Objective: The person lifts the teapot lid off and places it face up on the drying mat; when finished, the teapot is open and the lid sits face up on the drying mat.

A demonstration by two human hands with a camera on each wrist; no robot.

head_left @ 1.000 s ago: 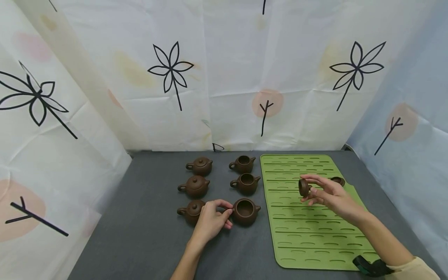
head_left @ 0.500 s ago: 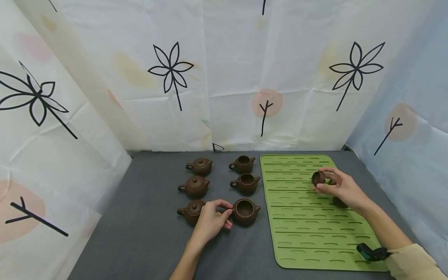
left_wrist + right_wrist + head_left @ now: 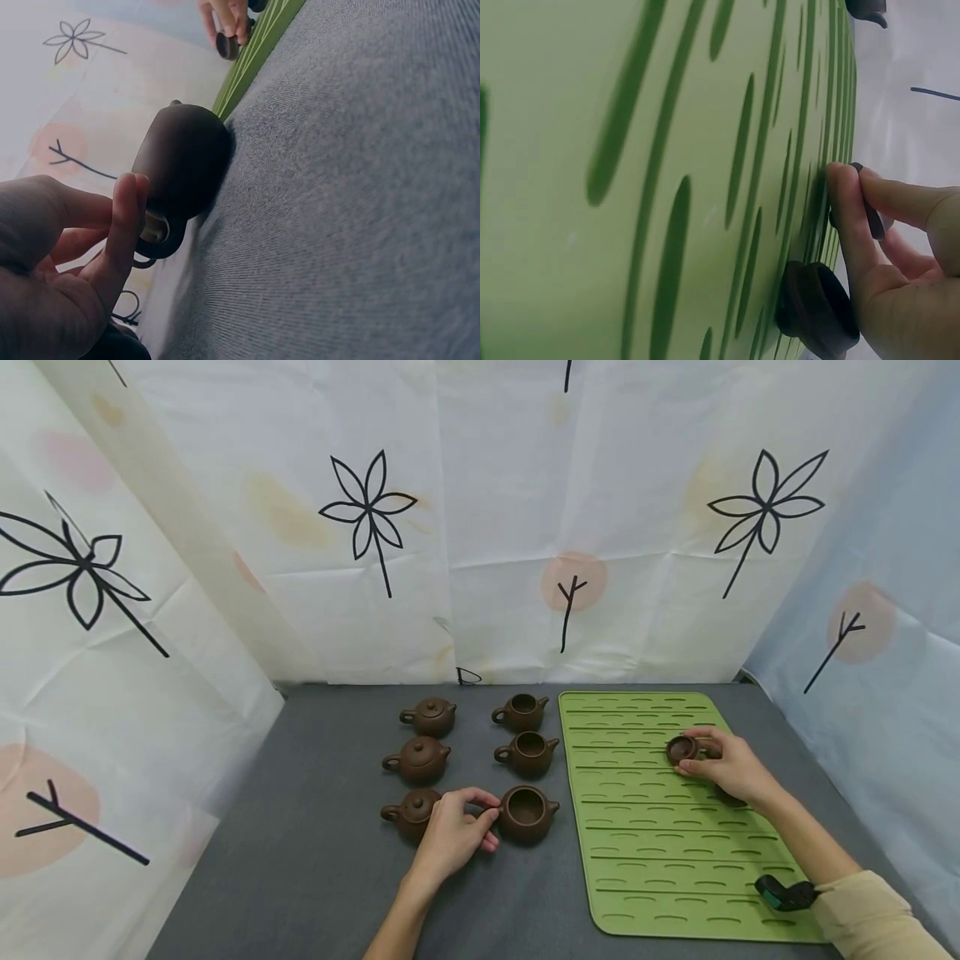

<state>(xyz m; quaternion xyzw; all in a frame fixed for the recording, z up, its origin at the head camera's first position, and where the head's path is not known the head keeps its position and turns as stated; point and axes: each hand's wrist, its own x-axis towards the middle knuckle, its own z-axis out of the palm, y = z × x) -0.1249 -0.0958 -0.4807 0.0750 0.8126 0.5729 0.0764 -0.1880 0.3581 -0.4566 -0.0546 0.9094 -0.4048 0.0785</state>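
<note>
My left hand [image 3: 453, 831] pinches the handle of a brown clay teapot [image 3: 525, 815] that has no lid and stands on the grey cloth. In the left wrist view the thumb and a finger meet at the teapot handle [image 3: 163, 234]. Over on the green mat [image 3: 637, 860], my right hand [image 3: 731, 770] pinches a small brown teapot lid [image 3: 681, 750], its hollow side facing up, close over the surface. A second lid [image 3: 817, 307] lies hollow side up on the mat beside the right hand, mostly covered by that hand in the head view.
Two more lidless teapots, a middle one [image 3: 528, 753] and a far one [image 3: 521, 712], stand in line behind the held teapot. To the left are three lidded teapots [image 3: 417, 760], the nearest partly behind my left hand. A patterned curtain [image 3: 487, 527] rises behind the table.
My right hand has shifted right and then lowered the lid to the mat, turning it from on edge to hollow side up. The left hand stays at the teapot handle.
</note>
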